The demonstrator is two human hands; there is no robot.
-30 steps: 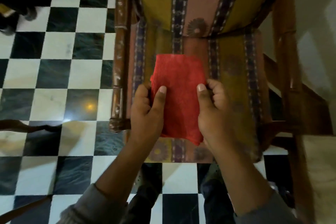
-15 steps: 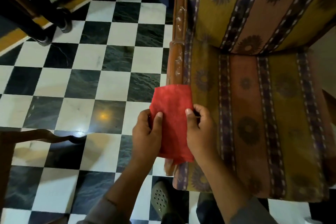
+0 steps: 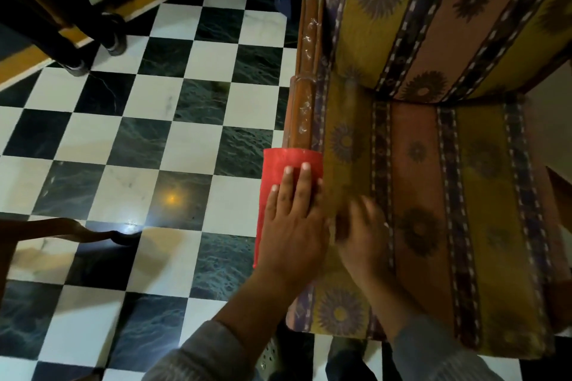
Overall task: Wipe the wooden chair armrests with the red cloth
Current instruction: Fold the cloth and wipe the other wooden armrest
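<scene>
The red cloth [image 3: 276, 170] lies draped over the front part of the chair's left wooden armrest [image 3: 301, 111]. My left hand [image 3: 291, 223] presses flat on top of the cloth, fingers stretched forward. My right hand [image 3: 360, 235] hovers blurred just to the right, over the patterned seat cushion [image 3: 433, 195], off the cloth, fingers loosely spread. The carved armrest runs away from me beyond the cloth. The right armrest is out of view.
A black and white checkered floor [image 3: 154, 148] lies left of the chair. Dark furniture legs [image 3: 108, 34] stand at the upper left. A curved wooden piece [image 3: 77, 230] juts in at the left. My feet show below the seat's front edge.
The cloth was held up in both hands; now it lies on the left armrest under my left palm. My right hand has let go and moved right over the seat.
</scene>
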